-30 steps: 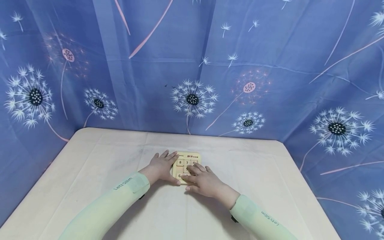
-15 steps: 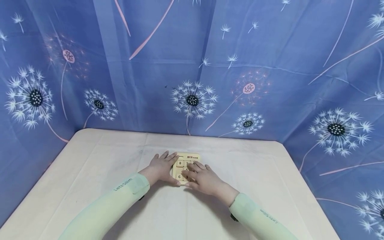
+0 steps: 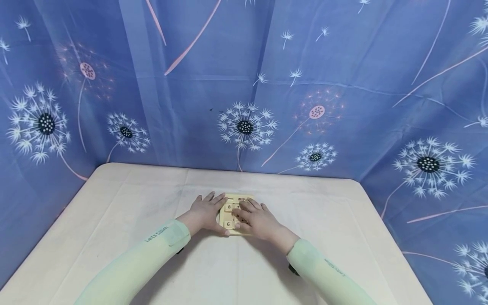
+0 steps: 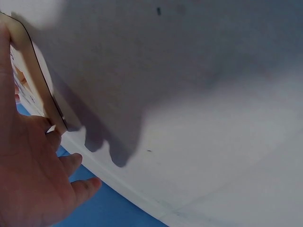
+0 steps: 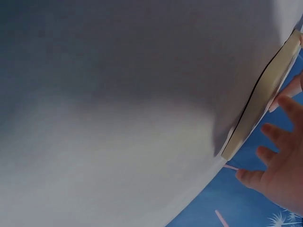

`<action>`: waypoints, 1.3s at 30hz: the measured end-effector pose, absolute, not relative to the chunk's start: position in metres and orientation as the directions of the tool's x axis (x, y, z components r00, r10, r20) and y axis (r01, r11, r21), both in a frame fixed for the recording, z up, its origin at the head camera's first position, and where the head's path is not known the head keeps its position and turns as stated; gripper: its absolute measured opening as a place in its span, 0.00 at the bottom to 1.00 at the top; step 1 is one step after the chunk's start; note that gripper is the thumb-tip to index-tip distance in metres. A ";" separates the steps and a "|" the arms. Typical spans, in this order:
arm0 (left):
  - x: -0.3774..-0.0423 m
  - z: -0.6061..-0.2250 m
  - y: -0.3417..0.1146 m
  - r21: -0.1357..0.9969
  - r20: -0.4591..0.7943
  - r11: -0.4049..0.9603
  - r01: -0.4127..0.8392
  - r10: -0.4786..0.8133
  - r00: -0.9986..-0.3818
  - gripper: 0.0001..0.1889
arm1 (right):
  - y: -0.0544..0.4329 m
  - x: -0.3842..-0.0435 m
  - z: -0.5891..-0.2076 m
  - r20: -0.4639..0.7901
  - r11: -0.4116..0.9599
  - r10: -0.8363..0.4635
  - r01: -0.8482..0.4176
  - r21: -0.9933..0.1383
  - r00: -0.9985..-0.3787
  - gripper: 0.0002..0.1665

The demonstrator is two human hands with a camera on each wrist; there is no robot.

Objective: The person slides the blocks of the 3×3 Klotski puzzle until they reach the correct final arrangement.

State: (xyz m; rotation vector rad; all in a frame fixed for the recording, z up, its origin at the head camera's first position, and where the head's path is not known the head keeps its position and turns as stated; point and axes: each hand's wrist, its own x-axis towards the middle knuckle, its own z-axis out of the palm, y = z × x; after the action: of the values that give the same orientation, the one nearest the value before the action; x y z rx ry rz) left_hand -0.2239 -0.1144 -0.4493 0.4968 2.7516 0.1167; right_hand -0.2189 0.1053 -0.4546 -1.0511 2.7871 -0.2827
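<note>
1. Fingers splayed and nearly straight, the left hand (image 3: pixel 206 212) extends from a pale green sleeve with dark lettering (image 3: pixel 141 258); we see its index finger at the far left corner and its thumb at the near left corner of a flat, pale yellow board with rounded corners (image 3: pixel 226 216).
2. The right hand (image 3: pixel 261 221) reaches out of a matching pale green sleeve (image 3: pixel 324 271) and lies over the board's right side, fingers apart. We cannot tell which of its fingertips touch the tiles.
3. We find the board lying flat on a cream-coloured tabletop (image 3: pixel 190 271), between the two hands.
4. Only from the head do we read the square pale yellow tile marked 8 (image 3: pixel 229 207), the square pale yellow tile marked 6 (image 3: pixel 228 224) and the red lettering (image 3: pixel 242 199) along the far rim.
5. From the left wrist we get the board's thick side with a dark line beneath, and finger-shaped shadows (image 4: pixel 97 127) on the tabletop.
6. From the right wrist we see that hand's fingertips standing separate, with blue printed cloth (image 5: pixel 203 208) beyond.
</note>
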 end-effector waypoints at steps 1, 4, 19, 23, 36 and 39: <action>-0.224 -0.449 -0.114 0.138 -0.317 0.936 0.324 0.351 -0.881 0.63 | 0.105 -0.219 -0.454 -0.075 0.738 -0.663 -0.635 -0.228 -0.745 0.32; -0.224 -0.449 -0.115 0.136 -0.320 0.938 0.319 0.347 -0.882 0.63 | 0.104 -0.221 -0.455 -0.075 0.743 -0.658 -0.629 -0.230 -0.749 0.32; -0.226 -0.451 -0.114 0.130 -0.326 0.941 0.313 0.339 -0.883 0.63 | 0.097 -0.227 -0.456 -0.122 0.770 -0.630 -0.599 -0.220 -0.767 0.33; -0.226 -0.451 -0.114 0.130 -0.328 0.941 0.312 0.338 -0.882 0.63 | 0.097 -0.226 -0.455 -0.128 0.775 -0.625 -0.592 -0.221 -0.770 0.33; -0.224 -0.449 -0.113 0.141 -0.332 0.941 0.308 0.338 -0.881 0.63 | 0.100 -0.224 -0.459 -0.134 0.782 -0.618 -0.589 -0.204 -0.775 0.32; -0.224 -0.449 -0.113 0.139 -0.329 0.940 0.311 0.340 -0.881 0.63 | 0.100 -0.223 -0.459 -0.131 0.780 -0.619 -0.589 -0.209 -0.774 0.32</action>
State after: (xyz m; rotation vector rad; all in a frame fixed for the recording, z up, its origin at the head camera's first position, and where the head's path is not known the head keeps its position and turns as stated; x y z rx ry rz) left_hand -0.2244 -0.1131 -0.4487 0.4757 2.7428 0.1170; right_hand -0.2230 0.1005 -0.4588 -0.9537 2.7801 -0.2310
